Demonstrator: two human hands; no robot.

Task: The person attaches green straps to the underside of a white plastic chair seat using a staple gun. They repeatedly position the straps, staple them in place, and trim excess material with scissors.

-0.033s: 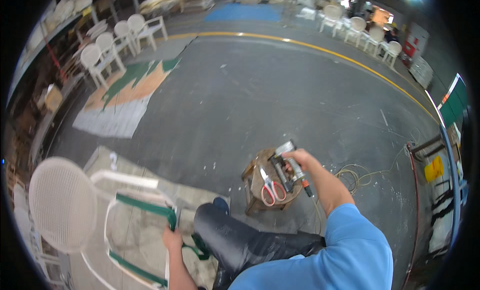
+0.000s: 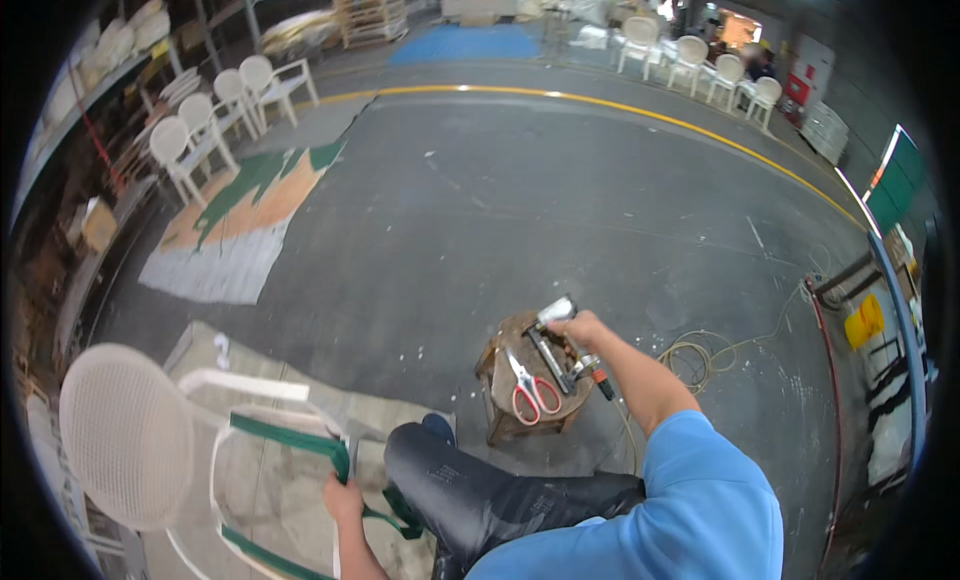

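Seemingly edging the white chair (image 2: pixel 125 435), lower left, from beside the wooden stool (image 2: pixel 506 332), lower centre, with green strip (image 2: pixel 290 435) clasped at a seat corner in left hand (image 2: pixel 343 497). Probably calls next for swinging over the staple gun (image 2: pixel 549 360), gripped above or on the stool in outstretched right hand (image 2: pixel 580 332).

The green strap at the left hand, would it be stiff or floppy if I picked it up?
The green strap would probably flop, since its loose part bends and curls beside the person's leg. It's likely light too, because it looks thin and narrow.
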